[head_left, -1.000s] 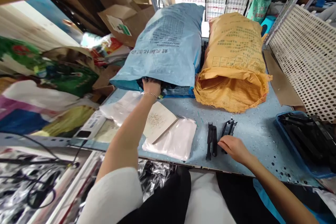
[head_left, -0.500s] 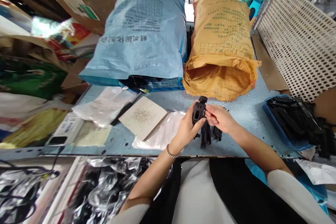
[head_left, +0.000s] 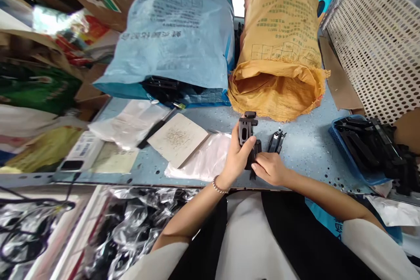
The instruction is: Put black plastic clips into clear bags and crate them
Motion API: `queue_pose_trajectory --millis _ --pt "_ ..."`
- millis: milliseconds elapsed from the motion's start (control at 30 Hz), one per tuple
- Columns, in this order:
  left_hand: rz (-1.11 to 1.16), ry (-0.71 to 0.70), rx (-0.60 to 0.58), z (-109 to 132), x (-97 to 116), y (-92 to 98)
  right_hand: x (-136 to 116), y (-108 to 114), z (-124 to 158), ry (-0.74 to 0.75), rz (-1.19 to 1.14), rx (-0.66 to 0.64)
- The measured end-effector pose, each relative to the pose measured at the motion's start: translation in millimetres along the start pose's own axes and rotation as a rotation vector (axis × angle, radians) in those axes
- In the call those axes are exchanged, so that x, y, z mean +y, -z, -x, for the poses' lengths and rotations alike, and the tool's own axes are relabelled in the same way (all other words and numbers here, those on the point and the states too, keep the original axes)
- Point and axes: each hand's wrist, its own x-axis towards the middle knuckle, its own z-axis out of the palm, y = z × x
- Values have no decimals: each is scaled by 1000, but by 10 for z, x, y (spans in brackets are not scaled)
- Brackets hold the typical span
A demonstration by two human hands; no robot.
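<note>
My left hand point(head_left: 236, 151) is closed around a black plastic bracket-like part point(head_left: 244, 130) with a slot in its face, held upright over the table near its front edge. Close below it, my right hand point(head_left: 269, 169) has its fingers curled against another long black part point(head_left: 252, 167), which its fingers partly cover. Just beyond the right hand, a small black clip-like piece point(head_left: 276, 141) lies on the blue table point(head_left: 305, 153). To the left of my hands are a clear plastic bag point(head_left: 210, 162) and a beige square board point(head_left: 177, 140) with small grains on it.
A blue sack point(head_left: 177, 30) with black parts at its mouth and an open yellow sack point(head_left: 278, 43) stand at the back. At right are a blue basket point(head_left: 348, 157) of black parts and a perforated white panel point(head_left: 387, 43). A phone-like box point(head_left: 77, 153) lies left.
My right hand has moved down from beside the part in my left hand to the long black part below. The view has shifted slightly. My left hand keeps its hold.
</note>
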Motion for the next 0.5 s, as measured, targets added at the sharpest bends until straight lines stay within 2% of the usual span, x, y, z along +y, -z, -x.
queue_pose_trajectory --millis 67,100,167,233,300,333,400,433,500 --pt "-145 -66 54 36 -205 87 45 -16 17 -77 -72 -114" --pt "-206 -48 69 67 -330 124 83 -22 22 -114 -77 -148" --pt "-312 43 64 158 -588 148 198 -48 30 -162 -34 -127" --pt "-411 81 -20 239 -799 108 350 -107 44 -176 32 -52" --pt "-504 14 -133 199 -899 65 501 -188 77 -171 80 -31" --pt "-544 -31 -169 98 -897 78 565 -227 103 -165 93 -43" --pt "-616 -81 -157 -291 -798 230 657 -279 169 -156 95 -60" --pt "-665 -72 -108 -565 -714 378 685 -288 204 -149 82 -56" --pt "-719 -57 28 -1183 -517 787 708 -274 265 -141 45 -13"
